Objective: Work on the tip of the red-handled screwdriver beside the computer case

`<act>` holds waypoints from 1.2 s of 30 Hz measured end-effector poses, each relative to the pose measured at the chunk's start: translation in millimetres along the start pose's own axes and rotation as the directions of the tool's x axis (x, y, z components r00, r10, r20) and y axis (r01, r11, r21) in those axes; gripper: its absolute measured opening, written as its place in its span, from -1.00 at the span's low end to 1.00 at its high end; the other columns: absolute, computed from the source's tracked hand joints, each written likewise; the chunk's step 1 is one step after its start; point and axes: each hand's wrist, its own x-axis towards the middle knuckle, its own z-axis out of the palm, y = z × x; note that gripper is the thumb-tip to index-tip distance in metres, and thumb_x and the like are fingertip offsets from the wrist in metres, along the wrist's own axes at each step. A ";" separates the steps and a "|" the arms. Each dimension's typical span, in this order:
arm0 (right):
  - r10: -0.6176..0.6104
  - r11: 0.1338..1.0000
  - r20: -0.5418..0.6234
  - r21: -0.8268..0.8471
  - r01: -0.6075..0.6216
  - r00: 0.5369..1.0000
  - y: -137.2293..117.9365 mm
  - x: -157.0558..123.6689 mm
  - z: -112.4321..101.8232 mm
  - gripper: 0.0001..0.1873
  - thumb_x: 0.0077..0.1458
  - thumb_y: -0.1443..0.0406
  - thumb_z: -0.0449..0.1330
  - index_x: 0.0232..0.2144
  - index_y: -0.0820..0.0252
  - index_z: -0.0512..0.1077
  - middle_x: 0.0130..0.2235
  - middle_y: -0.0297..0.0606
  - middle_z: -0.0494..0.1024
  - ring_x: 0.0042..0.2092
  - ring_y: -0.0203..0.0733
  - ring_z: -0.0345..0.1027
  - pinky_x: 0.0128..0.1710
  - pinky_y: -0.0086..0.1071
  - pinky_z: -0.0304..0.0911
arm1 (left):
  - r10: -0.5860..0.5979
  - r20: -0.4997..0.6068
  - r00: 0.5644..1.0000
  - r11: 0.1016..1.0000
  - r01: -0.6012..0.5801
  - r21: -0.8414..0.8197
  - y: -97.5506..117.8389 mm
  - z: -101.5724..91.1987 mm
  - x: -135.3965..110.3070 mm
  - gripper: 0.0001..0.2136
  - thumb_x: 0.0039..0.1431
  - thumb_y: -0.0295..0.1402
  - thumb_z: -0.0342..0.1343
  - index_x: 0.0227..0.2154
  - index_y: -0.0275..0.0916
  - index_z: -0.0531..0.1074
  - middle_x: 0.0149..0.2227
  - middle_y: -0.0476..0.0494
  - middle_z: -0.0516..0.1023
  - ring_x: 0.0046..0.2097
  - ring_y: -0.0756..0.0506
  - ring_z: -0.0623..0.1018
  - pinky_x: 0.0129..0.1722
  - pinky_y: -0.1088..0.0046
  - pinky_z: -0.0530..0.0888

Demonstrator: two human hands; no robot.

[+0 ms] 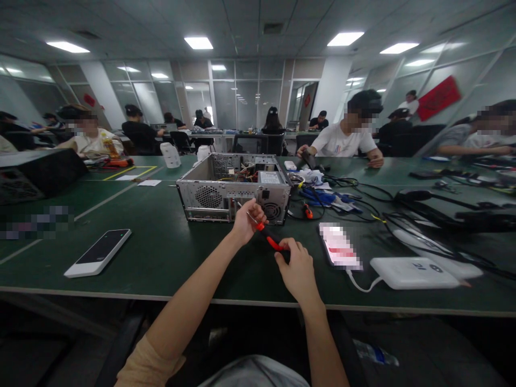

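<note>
A screwdriver [274,243] with a red and black handle slants across in front of the computer case [205,196]. My right hand [297,266] is closed around the end of its handle. Higher up, my left hand [246,222] has its fingers curled at the metal shaft, close to the case's rear panel. The shaft points up and left toward the expansion slots; whether its tip touches the case I cannot tell. The case is open on top, with wires and a power supply [271,178] visible inside.
Right of the case lie blue-and-white gloves [328,199], black cables [363,215] and an orange-and-black tool [308,211]. Nearer are a phone [339,246] and a white power bank [415,272]. A white handheld device [99,252] lies left. Across the table sits a person [344,141].
</note>
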 end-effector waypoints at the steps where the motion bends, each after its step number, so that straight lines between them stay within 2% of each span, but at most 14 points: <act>1: 0.000 1.000 -0.001 0.009 0.000 1.000 0.4 0.0 0.1 -0.88 0.12 0.34 0.12 -0.24 0.09 0.34 -0.22 -0.26 0.44 -0.15 -0.03 0.32 -0.13 -0.22 0.13 | -0.011 -0.006 1.000 1.000 0.011 0.018 -1.8 0.1 0.5 -0.66 0.09 -0.15 0.16 -0.65 -0.24 0.31 -0.66 0.06 0.21 -0.58 0.03 0.32 -0.42 0.44 0.42; 4: 0.004 0.998 0.011 0.070 -0.005 1.000 1.1 0.1 -0.4 -0.87 0.11 0.36 0.12 -0.24 0.08 0.36 -0.22 -0.26 0.44 -0.15 -0.04 0.34 -0.11 -0.20 0.16 | -0.002 -0.051 0.999 0.996 0.007 0.089 -9.1 -1.8 3.6 -0.67 0.03 -0.18 0.20 -0.66 -0.24 0.29 -0.67 0.08 0.20 -0.59 0.04 0.31 -0.42 0.45 0.41; 6: 0.003 0.994 0.024 0.111 -0.005 1.000 0.9 0.4 -1.0 -0.85 0.10 0.38 0.11 -0.25 0.08 0.38 -0.21 -0.26 0.43 -0.15 -0.06 0.35 -0.10 -0.21 0.18 | 0.059 -0.087 0.994 0.985 -0.044 0.168 -15.7 -4.5 6.2 -0.68 -0.02 -0.16 0.22 -0.67 -0.24 0.30 -0.65 0.05 0.26 -0.56 0.03 0.37 -0.41 0.45 0.41; 9: 0.000 0.991 0.039 0.133 -0.005 0.999 0.2 0.8 -1.8 -0.84 0.10 0.41 0.09 -0.29 0.08 0.41 -0.18 -0.27 0.42 -0.16 -0.11 0.37 -0.09 -0.22 0.20 | 0.160 -0.080 0.984 0.926 -0.122 0.357 -26.4 -8.1 8.2 -0.66 -0.07 -0.11 0.22 -0.69 -0.26 0.35 -0.65 0.01 0.31 -0.55 0.02 0.38 -0.43 0.46 0.37; 12: 0.013 0.991 0.041 0.132 -0.018 0.999 -0.3 0.7 -2.2 -0.82 0.06 0.45 0.08 -0.35 0.10 0.42 -0.19 -0.26 0.40 -0.19 -0.13 0.37 -0.12 -0.24 0.21 | 0.198 0.107 0.974 0.784 -0.223 0.579 -34.4 -8.7 5.8 -0.65 -0.07 -0.10 0.24 -0.69 -0.28 0.40 -0.63 -0.02 0.38 -0.52 0.03 0.37 -0.40 0.47 0.34; 14: 0.021 0.992 0.034 0.126 -0.025 0.999 -0.3 0.5 -2.3 -0.82 0.03 0.47 0.07 -0.38 0.11 0.39 -0.21 -0.27 0.39 -0.21 -0.13 0.35 -0.14 -0.24 0.20 | 0.194 0.200 0.960 0.711 -0.278 0.646 -36.8 -8.1 2.9 -0.67 -0.04 -0.12 0.24 -0.67 -0.28 0.41 -0.60 -0.03 0.42 -0.49 0.03 0.37 -0.37 0.48 0.33; 20: 0.046 0.991 -0.007 0.124 -0.045 0.999 -1.0 0.7 -1.0 -0.96 0.07 0.34 0.12 -0.42 0.10 0.31 -0.22 -0.26 0.37 -0.22 -0.10 0.34 -0.17 -0.23 0.20 | 0.212 0.245 0.946 0.650 -0.324 0.687 -38.8 -7.6 -1.1 -0.73 -0.01 -0.19 0.22 -0.60 -0.28 0.40 -0.56 0.00 0.39 -0.47 0.05 0.33 -0.41 0.50 0.28; 25: 0.062 0.982 -0.016 0.178 -0.058 0.998 -2.0 1.2 0.3 -0.84 0.04 0.23 0.18 -0.35 0.09 0.25 -0.25 -0.27 0.40 -0.24 -0.08 0.36 -0.20 -0.23 0.22 | 0.220 0.227 0.949 0.646 -0.316 0.695 -40.6 -4.7 -1.6 -0.66 0.08 -0.08 0.17 -0.58 -0.28 0.39 -0.57 0.02 0.36 -0.49 0.05 0.32 -0.43 0.50 0.28; 32: 0.086 0.950 0.056 0.296 -0.099 0.995 -3.9 -0.4 -3.5 -0.63 0.07 0.19 0.19 -0.07 0.08 0.27 -0.14 -0.22 0.52 -0.14 -0.03 0.44 -0.11 -0.18 0.27 | 0.200 0.268 0.942 0.653 -0.332 0.681 -38.5 -0.3 -5.3 -0.60 0.12 0.00 0.13 -0.55 -0.27 0.38 -0.57 0.04 0.32 -0.50 0.05 0.31 -0.44 0.50 0.27; 36: 0.071 0.954 0.094 0.286 -0.095 0.993 -7.2 -1.2 -7.0 -0.66 0.09 0.19 0.18 -0.07 0.08 0.34 -0.18 -0.23 0.56 -0.15 -0.04 0.46 -0.12 -0.19 0.29 | 0.229 0.279 0.932 0.643 -0.360 0.676 -39.6 0.5 -5.2 -0.62 0.14 -0.02 0.12 -0.51 -0.27 0.36 -0.54 0.06 0.29 -0.46 0.05 0.29 -0.40 0.50 0.26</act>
